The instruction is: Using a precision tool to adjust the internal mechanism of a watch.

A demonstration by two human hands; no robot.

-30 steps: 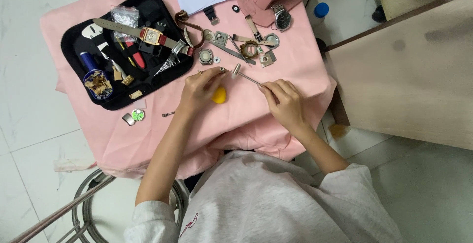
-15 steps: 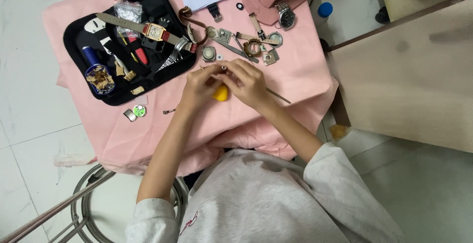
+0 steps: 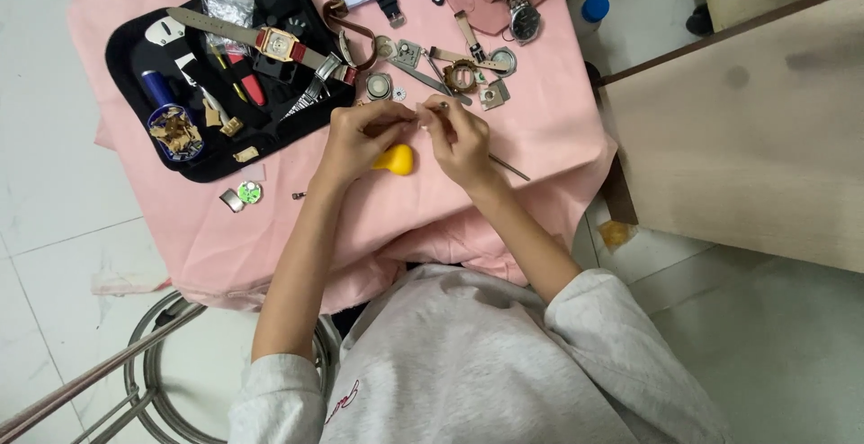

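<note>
Head view: both hands meet over the middle of the tabletop [image 3: 540, 152], which is draped in pink cloth. The left hand [image 3: 355, 143] is curled shut around a yellow rubber ball [image 3: 396, 160], only the ball's right end showing past the palm. The right hand [image 3: 463, 143] is pinched closed on a thin metal tool [image 3: 508, 167], whose shaft sticks out toward the right edge.

A second ago the hands were apart, the right one holding the tool out to the side; now it has swung in so its fingertips touch the left's, just above the ball. What they pinch between them is too small to tell. The work looks to have moved from reaching to fine handling.

Toward the far edge lie loose watch parts [image 3: 463, 75], and at the far left corner an open black tool case [image 3: 126, 48].
</note>
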